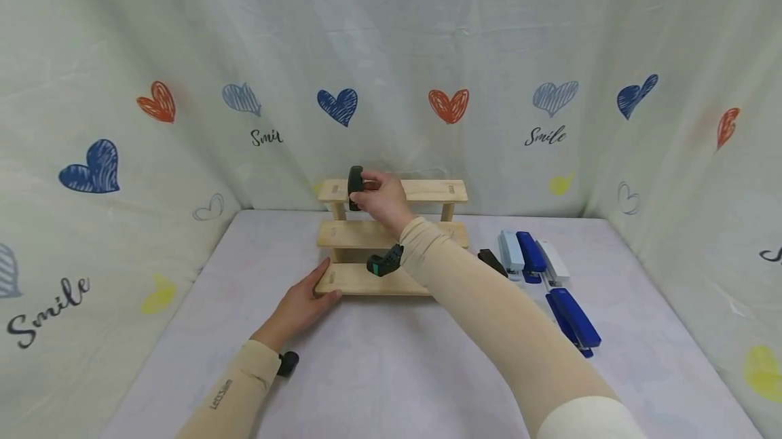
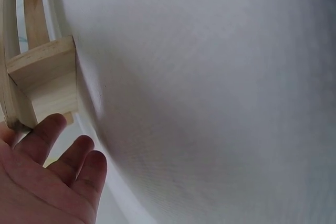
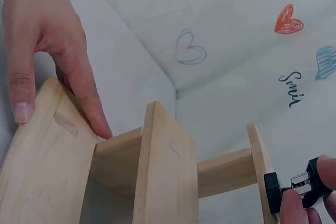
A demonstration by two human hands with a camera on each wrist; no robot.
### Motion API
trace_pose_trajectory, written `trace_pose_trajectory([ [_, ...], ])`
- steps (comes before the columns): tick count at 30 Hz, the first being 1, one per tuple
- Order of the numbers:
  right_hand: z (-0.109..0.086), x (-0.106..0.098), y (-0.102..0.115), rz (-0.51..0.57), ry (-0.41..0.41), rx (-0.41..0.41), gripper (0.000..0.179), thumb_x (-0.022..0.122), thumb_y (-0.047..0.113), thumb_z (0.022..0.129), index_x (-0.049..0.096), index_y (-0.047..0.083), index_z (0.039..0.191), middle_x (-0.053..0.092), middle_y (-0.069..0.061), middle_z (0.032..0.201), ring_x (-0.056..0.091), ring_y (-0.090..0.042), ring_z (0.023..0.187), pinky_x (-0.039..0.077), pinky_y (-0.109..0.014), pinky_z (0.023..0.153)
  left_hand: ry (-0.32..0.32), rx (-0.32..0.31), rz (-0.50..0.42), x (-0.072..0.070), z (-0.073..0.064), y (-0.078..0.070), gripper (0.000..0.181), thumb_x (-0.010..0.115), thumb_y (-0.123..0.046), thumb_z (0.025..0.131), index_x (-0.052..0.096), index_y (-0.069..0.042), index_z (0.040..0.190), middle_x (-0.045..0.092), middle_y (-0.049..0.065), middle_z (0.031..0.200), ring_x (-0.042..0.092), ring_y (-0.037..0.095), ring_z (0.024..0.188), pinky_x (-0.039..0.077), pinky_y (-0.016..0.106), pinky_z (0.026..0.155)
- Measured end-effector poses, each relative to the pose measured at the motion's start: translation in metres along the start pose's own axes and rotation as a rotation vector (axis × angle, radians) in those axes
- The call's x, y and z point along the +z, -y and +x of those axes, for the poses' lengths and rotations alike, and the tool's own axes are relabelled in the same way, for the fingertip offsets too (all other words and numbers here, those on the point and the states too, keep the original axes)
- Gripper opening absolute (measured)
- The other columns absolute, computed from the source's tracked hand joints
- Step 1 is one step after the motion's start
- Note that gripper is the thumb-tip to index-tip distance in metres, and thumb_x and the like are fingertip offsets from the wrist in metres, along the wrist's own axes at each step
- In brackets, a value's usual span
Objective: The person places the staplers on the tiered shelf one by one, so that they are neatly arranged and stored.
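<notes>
A three-tier wooden shelf rack point(image 1: 366, 281) stands mid-table. My left hand point(image 1: 301, 308) grips the left end of its lowest board, thumb at the front edge and fingers along the side; the left wrist view shows these fingers point(image 2: 86, 174) by the wood. Over the left end of the top board point(image 1: 427, 191), my right hand point(image 1: 386, 205) pinches a small black stapler point(image 1: 355, 188). Its metal part shows in the right wrist view, where the stapler point(image 3: 273, 192) is right against or very near the top board; contact cannot be told.
To the right of the rack lie several staplers: a black one point(image 1: 491, 262) partly behind my right sleeve, a light blue one point(image 1: 510, 251), a blue one point(image 1: 531, 254), a white one point(image 1: 553, 262) and another blue one point(image 1: 573, 319) nearer. A heart-printed curtain point(image 1: 391, 39) encloses the table.
</notes>
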State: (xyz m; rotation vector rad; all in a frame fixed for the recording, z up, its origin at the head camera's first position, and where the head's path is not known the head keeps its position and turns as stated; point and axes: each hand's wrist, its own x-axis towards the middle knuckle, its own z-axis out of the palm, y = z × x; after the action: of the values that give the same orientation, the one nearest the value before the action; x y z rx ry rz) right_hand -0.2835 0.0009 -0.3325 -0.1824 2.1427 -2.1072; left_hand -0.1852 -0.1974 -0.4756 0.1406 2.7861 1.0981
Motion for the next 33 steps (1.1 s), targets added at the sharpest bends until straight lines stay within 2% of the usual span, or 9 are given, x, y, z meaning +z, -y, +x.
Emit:
trace_pose_trajectory([
  [11, 0.0, 0.002, -0.005, 0.007, -0.033, -0.013, 0.056, 0.071, -0.005, 0.089, 0.053, 0.001, 0.141, 0.06, -0.02, 0.121, 0.066, -0.029, 0.106, 0.058, -0.032, 0.083, -0.009, 0.02, 0.008, 0.001, -0.001, 0.001, 0.082, 0.063, -0.047, 0.097, 0.023, -0.01, 0.16, 0.032, 0.025, 0.156, 0.032, 0.043, 0.141, 0.03, 0.057, 0.112],
  [14, -0.003, -0.004, -0.003, -0.006, -0.012, -0.016, 0.058, 0.07, -0.004, 0.09, 0.05, 0.0, 0.144, 0.055, -0.022, 0.128, 0.064, -0.031, 0.109, 0.057, -0.032, 0.084, -0.012, 0.02, 0.016, 0.001, -0.001, 0.001, 0.082, 0.062, -0.047, 0.097, 0.023, -0.01, 0.16, 0.032, 0.025, 0.155, 0.032, 0.044, 0.141, 0.03, 0.057, 0.112],
  [17, -0.008, -0.018, 0.0, -0.025, 0.031, -0.013, 0.06, 0.068, -0.003, 0.091, 0.045, 0.0, 0.146, 0.05, -0.023, 0.134, 0.062, -0.033, 0.111, 0.056, -0.034, 0.087, -0.017, 0.017, 0.021, 0.0, -0.001, 0.0, 0.082, 0.063, -0.047, 0.097, 0.023, -0.011, 0.16, 0.032, 0.026, 0.155, 0.032, 0.044, 0.141, 0.03, 0.057, 0.112],
  [20, -0.013, -0.042, 0.005, -0.049, 0.087, 0.004, 0.059, 0.066, 0.0, 0.093, 0.044, 0.001, 0.147, 0.048, -0.024, 0.137, 0.061, -0.034, 0.113, 0.055, -0.038, 0.09, -0.012, 0.017, 0.019, -0.001, -0.001, 0.001, 0.082, 0.063, -0.047, 0.097, 0.023, -0.012, 0.16, 0.031, 0.026, 0.155, 0.032, 0.044, 0.141, 0.03, 0.057, 0.112],
  [23, -0.021, -0.076, 0.009, -0.082, 0.12, 0.022, 0.055, 0.064, 0.002, 0.096, 0.044, 0.0, 0.147, 0.049, -0.024, 0.135, 0.059, -0.033, 0.115, 0.054, -0.041, 0.092, -0.002, 0.023, 0.018, -0.002, 0.0, 0.001, 0.083, 0.062, -0.047, 0.097, 0.021, -0.011, 0.16, 0.031, 0.027, 0.156, 0.031, 0.044, 0.141, 0.029, 0.057, 0.112],
  [28, -0.046, -0.15, 0.006, -0.189, 0.124, 0.038, 0.055, 0.059, 0.006, 0.1, 0.037, 0.0, 0.151, 0.047, -0.024, 0.134, 0.055, -0.036, 0.12, 0.052, -0.043, 0.095, 0.006, 0.024, 0.012, -0.002, 0.002, 0.003, 0.084, 0.061, -0.048, 0.098, 0.02, -0.011, 0.16, 0.029, 0.026, 0.156, 0.03, 0.044, 0.142, 0.029, 0.056, 0.113],
  [33, -0.085, -0.226, -0.012, -0.353, 0.094, 0.099, 0.059, 0.058, 0.014, 0.102, 0.031, 0.001, 0.153, 0.047, -0.025, 0.136, 0.05, -0.041, 0.125, 0.05, -0.044, 0.096, 0.012, 0.016, 0.008, -0.001, 0.002, 0.004, 0.086, 0.061, -0.051, 0.096, 0.02, -0.012, 0.161, 0.029, 0.025, 0.157, 0.03, 0.044, 0.142, 0.029, 0.057, 0.113],
])
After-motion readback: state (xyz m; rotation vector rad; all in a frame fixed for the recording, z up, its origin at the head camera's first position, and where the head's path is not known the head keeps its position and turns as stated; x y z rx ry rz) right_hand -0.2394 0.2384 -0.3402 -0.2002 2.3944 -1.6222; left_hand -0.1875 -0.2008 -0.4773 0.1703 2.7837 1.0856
